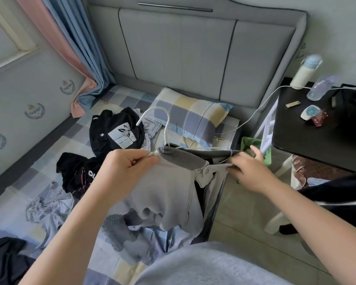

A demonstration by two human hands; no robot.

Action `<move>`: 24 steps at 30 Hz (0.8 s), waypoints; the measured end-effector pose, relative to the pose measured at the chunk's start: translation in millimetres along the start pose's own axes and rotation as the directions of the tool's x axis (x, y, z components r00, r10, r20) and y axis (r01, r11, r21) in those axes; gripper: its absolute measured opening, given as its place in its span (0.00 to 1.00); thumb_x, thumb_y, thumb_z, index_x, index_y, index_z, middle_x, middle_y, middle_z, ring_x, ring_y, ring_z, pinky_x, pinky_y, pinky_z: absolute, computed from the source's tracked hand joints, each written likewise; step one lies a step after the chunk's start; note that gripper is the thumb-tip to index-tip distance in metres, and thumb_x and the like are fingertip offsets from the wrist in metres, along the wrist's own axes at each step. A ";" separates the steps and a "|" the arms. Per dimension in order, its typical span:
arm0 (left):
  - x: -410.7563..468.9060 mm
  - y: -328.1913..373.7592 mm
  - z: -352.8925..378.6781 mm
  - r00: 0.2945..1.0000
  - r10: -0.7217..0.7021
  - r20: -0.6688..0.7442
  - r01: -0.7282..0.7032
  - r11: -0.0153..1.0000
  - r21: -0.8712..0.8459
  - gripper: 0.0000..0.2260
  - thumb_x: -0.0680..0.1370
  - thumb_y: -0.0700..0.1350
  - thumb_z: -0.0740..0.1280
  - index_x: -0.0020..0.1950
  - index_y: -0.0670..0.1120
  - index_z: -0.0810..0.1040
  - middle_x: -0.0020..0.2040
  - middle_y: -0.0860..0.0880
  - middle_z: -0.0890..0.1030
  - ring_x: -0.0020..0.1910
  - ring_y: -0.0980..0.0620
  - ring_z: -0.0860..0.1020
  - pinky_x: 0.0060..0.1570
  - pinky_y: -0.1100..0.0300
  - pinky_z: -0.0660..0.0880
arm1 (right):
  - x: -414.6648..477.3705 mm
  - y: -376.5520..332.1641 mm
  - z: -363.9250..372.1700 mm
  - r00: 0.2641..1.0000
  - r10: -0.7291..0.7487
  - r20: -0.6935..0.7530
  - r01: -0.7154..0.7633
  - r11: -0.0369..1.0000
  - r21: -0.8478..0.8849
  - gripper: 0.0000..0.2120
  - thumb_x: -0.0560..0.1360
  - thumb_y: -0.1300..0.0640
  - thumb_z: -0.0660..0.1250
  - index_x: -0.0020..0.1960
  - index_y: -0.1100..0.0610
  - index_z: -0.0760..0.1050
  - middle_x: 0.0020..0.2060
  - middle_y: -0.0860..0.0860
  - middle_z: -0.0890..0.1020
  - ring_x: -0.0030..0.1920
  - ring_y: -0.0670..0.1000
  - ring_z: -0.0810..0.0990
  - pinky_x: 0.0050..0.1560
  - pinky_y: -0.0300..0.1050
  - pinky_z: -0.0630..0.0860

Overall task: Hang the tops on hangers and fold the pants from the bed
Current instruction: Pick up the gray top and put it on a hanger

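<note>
In a bedroom, at the near side of a bed spread with a checked sheet of blue, grey and yellow squares, a person held a grey top up over the mattress, apparently partway through fitting it onto a white hanger. The left hand kept a closed grip, fingers curled round the soft knit at one shoulder. The right hand pinched the cloth at the other shoulder, its grip tight on the fabric with one finger lifted clear. The top's body hung limp and matte below a darker ribbed collar, and the hanger's slim curved hook rose above it. Most of the job appeared to lie ahead. A crumpled pale garment, a black garment with pink trim and a black tee bearing a white block print sat unsorted on the sheet to the left and beyond, none hung or folded. Farther off were a checked pillow, a padded grey headboard and pink-and-blue curtains. A black worktop at right carried a white bottle.
</note>
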State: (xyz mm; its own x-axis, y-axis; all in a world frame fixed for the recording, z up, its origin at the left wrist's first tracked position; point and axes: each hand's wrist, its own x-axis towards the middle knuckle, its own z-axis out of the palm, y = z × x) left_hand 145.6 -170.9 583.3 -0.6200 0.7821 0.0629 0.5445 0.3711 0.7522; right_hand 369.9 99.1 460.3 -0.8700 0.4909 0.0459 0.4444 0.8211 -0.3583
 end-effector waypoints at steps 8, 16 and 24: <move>2.5 -0.3 13.6 0.987 0.004 0.162 -0.038 0.978 0.207 0.17 0.81 0.51 0.68 0.36 0.42 0.77 0.27 0.47 0.70 0.26 0.54 0.64 0.29 0.60 0.63 | 13.6 -42.7 -79.6 0.999 0.026 -0.026 -0.018 0.966 0.257 0.09 0.78 0.67 0.64 0.44 0.56 0.78 0.38 0.51 0.79 0.42 0.51 0.76 0.45 0.50 0.72; 8.3 23.2 52.6 0.994 0.061 -0.093 -0.047 0.988 0.149 0.14 0.81 0.48 0.67 0.36 0.46 0.78 0.28 0.52 0.76 0.31 0.50 0.74 0.34 0.51 0.75 | 12.8 -132.0 -134.7 0.962 -0.248 0.111 0.182 0.892 0.413 0.08 0.72 0.58 0.64 0.41 0.49 0.81 0.34 0.41 0.80 0.36 0.42 0.76 0.37 0.32 0.69; 9.5 29.3 40.8 0.948 0.302 -0.097 -0.305 0.952 -0.020 0.15 0.81 0.42 0.69 0.34 0.43 0.75 0.29 0.49 0.70 0.32 0.51 0.68 0.33 0.66 0.65 | 20.4 -109.0 -121.6 0.992 -0.128 -0.006 0.124 0.951 0.283 0.06 0.79 0.55 0.68 0.44 0.56 0.77 0.54 0.53 0.80 0.54 0.48 0.76 0.58 0.52 0.70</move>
State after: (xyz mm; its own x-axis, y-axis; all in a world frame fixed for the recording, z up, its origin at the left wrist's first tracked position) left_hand 178.8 -132.1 579.2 -0.4787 0.8050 0.3506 0.6963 0.1048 0.7100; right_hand 329.6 55.1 613.7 -0.9184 0.3838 0.0967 0.2543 0.7595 -0.5987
